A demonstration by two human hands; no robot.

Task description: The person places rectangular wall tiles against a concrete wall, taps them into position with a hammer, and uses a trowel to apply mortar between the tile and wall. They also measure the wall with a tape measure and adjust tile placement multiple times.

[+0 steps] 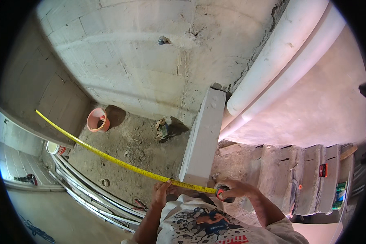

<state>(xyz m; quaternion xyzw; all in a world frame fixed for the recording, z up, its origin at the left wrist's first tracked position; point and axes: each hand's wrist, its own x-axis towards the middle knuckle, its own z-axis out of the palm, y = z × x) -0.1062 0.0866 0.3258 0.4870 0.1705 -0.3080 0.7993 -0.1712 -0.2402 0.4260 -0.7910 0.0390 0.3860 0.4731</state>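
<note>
A tape measure [222, 192] with a red and black case sits in my right hand [238, 189], the fingers closed round it. Its yellow blade [110, 158] runs out to the left, across the floor area, and its far end meets the grey block wall at the left. My left hand [162, 192] pinches the blade a short way from the case. Just beyond the blade, between my hands, rises the near end of a low grey block wall [202, 138].
A pink bucket [98, 120] and a crumpled bag [162, 129] stand on the dusty floor. Long pipes [91, 193] lie at the left, near a white bucket [53, 148]. Thick white pipes [278, 53] rise at the right, above concrete steps [286, 175] with tools on them.
</note>
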